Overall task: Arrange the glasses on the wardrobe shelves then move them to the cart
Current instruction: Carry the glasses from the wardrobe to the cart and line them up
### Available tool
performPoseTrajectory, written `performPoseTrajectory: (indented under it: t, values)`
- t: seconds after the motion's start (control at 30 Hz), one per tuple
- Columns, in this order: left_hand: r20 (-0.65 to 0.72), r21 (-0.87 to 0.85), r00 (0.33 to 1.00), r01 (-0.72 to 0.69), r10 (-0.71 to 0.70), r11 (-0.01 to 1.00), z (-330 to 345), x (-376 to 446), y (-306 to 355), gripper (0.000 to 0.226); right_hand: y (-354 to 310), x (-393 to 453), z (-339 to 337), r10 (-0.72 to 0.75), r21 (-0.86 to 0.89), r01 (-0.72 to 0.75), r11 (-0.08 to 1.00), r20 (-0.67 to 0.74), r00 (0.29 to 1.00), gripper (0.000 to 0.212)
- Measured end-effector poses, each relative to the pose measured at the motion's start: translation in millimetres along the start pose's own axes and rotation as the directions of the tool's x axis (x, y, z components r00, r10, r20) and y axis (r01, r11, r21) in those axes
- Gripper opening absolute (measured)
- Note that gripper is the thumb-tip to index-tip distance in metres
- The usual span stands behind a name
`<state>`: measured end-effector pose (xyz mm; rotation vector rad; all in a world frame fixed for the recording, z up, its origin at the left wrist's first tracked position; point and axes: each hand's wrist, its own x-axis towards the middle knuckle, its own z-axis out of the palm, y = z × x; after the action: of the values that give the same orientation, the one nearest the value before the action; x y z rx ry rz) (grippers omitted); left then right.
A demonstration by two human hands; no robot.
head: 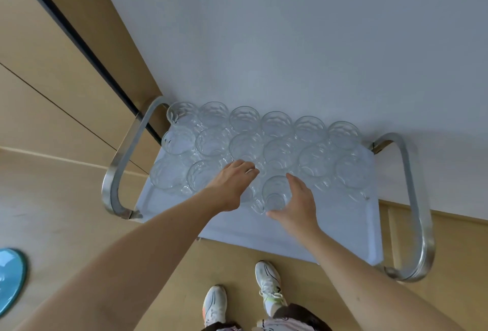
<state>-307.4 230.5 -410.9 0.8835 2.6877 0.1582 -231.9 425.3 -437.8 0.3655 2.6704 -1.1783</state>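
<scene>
Many tumblers (280,153) crowd the cart (264,233); right hand (298,204) gripping one glass (276,193), left hand (232,185) loose-fingered, could topple neighbours.

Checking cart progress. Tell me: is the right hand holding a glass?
Yes, the right hand grips a clear glass just above the cart tray, near the front row.

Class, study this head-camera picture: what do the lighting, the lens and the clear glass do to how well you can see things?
Head view: soft, even light, with only faint shadow on the wall behind the cart; the wide lens bows its metal handles; the clear glasses blend into the pale tray, rims merging; the glass the right hand holds is hard to outline.
</scene>
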Motion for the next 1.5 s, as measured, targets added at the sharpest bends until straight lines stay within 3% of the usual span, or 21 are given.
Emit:
performPoseTrajectory:
  t: [0.47, 0.87, 1.13, 1.5]
  values:
    - [-0.019, 0.149, 1.000, 0.016, -0.013, 0.989, 4, 2, -8, 0.091, -6, 12, -2, -0.055, -0.032, 0.056, 0.998, 0.029, 0.998, 0.108]
    - [0.011, 0.072, 0.998, 0.054, -0.055, 0.996, 3, -9, -7, 0.092, -10, 5, -2, -0.055, -0.169, 0.063, 0.984, 0.049, 0.997, 0.108]
    - [-0.067, -0.012, 0.995, 0.072, -0.073, 0.997, -32, -17, 0, 0.086, -37, -8, -28, -0.089, -0.220, 0.071, 0.973, -0.074, 0.993, 0.096]
    - [-0.287, -0.051, 0.947, -0.164, 0.143, 0.985, -107, -18, 55, 0.085, -49, -89, -87, -0.050, -0.217, -0.036, 0.975, -0.377, 0.925, 0.087]
